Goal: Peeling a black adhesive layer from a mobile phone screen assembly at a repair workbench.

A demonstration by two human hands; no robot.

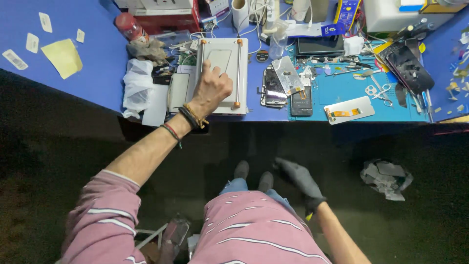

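A pink shirt with thin white stripes (254,225), sleeves pushed up. Braided red, black and beaded wristbands (185,122) circle the bare left hand (211,89)'s wrist. A black glove covers the right hand (300,178).

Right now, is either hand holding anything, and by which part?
Nothing is held. The left hand presses its fingers on the grey plate machine; the gloved right hand hangs empty below the bench.

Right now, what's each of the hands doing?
Left hand: bare, fingers pressing the pale rectangular screen-separator plate, holding nothing.
Right hand: black-gloved, open, empty, hanging below the table.
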